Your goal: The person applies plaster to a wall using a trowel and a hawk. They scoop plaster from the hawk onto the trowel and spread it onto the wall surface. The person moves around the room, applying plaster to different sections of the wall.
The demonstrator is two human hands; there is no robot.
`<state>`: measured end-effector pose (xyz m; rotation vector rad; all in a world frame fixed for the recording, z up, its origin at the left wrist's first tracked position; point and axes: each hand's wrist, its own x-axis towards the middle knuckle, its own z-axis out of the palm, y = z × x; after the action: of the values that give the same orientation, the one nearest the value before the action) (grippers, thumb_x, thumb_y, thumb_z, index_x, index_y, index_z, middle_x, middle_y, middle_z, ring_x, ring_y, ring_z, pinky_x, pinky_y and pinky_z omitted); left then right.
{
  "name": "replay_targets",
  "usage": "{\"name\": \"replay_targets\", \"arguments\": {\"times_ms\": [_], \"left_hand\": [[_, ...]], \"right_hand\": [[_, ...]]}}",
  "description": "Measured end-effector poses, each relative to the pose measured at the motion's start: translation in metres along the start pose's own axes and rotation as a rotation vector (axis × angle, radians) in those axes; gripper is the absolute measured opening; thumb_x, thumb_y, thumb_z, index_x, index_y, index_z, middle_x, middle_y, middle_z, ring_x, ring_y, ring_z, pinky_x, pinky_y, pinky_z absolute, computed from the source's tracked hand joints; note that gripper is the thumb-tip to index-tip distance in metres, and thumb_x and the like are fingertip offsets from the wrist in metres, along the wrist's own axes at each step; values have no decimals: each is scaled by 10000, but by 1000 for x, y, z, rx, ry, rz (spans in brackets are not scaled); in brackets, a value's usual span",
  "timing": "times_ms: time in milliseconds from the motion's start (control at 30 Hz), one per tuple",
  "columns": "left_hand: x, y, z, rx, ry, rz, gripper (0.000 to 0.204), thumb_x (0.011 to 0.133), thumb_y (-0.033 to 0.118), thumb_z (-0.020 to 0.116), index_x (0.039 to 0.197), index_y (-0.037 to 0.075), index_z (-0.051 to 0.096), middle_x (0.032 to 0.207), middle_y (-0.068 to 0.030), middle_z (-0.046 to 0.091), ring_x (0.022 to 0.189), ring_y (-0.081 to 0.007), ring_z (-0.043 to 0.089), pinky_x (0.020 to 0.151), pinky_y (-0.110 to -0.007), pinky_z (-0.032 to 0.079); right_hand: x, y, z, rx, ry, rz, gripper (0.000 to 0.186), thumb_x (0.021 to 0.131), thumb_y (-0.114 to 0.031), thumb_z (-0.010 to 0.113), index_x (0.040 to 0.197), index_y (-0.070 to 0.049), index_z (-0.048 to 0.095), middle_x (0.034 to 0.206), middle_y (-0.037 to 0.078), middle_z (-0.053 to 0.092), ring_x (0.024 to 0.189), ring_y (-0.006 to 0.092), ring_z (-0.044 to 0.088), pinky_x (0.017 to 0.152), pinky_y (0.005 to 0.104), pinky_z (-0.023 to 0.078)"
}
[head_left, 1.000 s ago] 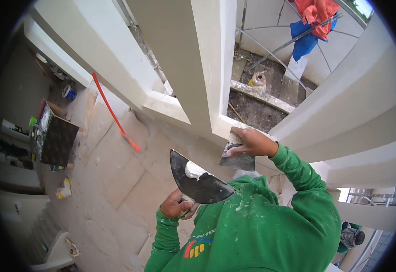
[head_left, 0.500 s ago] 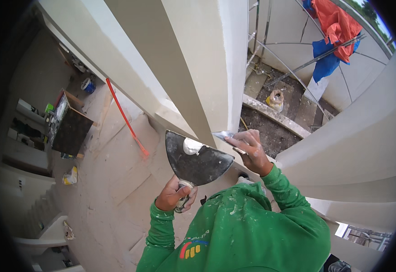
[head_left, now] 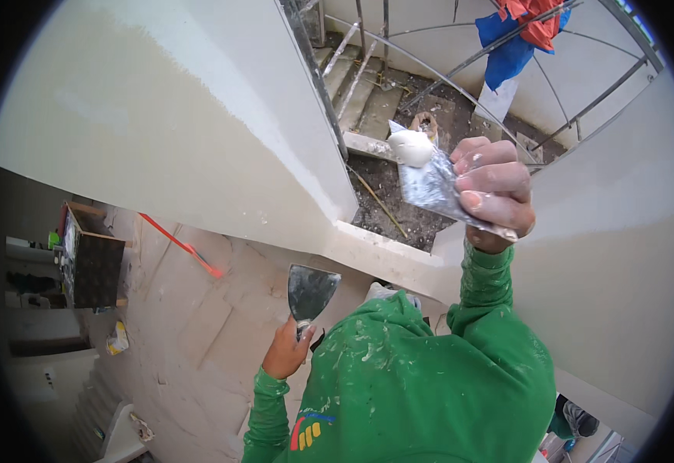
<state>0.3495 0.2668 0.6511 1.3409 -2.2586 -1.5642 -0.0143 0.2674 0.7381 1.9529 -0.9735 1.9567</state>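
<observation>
My right hand (head_left: 499,185) is raised at the right, fingers wrapped round the edge of a flat metal putty blade (head_left: 428,185). A rounded lump of white putty (head_left: 412,147) sits on the blade's far end. Lower and to the left, my left hand (head_left: 285,351) grips the handle of a wide putty knife (head_left: 311,292). Its dark blade points up and carries only thin white smears. Pale dust coats my right fingers. The two tools are well apart, and neither appears to touch a wall.
A pale wall (head_left: 221,139) with a whiter band along its edge stands ahead on the left; another wall (head_left: 599,201) curves at the right. Metal scaffold bars (head_left: 460,85) cross beyond the opening. A red pole-like tool (head_left: 179,239) and a dark box (head_left: 94,262) are at the left.
The putty has gone from the wide putty knife to the blade in my right hand. That hand has risen, while the putty knife has dropped lower. My view has shifted toward the walls.
</observation>
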Motion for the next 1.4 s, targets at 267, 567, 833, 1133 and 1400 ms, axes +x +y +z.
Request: {"name": "replay_targets", "arguments": {"times_ms": [267,567,833,1133,1400], "left_hand": [[-11,-11,6,-413,255,-284,257,958,141,537,1179,32,460,648,-7,500,489,-82,476,416,-253,403],[-2,16,22,-402,164,-395,313,961,179,542,1224,32,459,641,-13,508,481,-83,468,429,-252,404],[-30,2,43,-463,276,-388,440,989,206,484,1370,11,382,930,-81,524,671,-97,479,617,-242,436],[-5,-3,16,-290,271,-71,487,991,233,488,1392,-5,348,1052,-110,542,896,-156,582,784,-276,469],[-26,10,-22,-645,-521,63,277,1009,303,466,1076,36,443,764,-6,507,472,-67,475,456,-239,413]], "right_hand": [[21,116,-171,973,144,21,303,878,-156,663,1173,-99,620,1014,28,576,963,175,547,917,425,469],[-473,281,-57,-56,1468,1506,314,854,-174,699,1043,62,616,944,154,676,692,255,640,557,369,512],[-515,192,1,65,543,1751,305,862,-106,683,1134,-17,579,985,42,624,875,144,586,786,306,471],[-184,132,77,592,-218,1346,316,954,-356,577,995,-45,543,879,-12,560,815,63,490,726,237,415],[-80,10,167,746,-865,958,548,661,-342,835,958,8,534,727,117,493,693,161,455,657,299,414]]}}
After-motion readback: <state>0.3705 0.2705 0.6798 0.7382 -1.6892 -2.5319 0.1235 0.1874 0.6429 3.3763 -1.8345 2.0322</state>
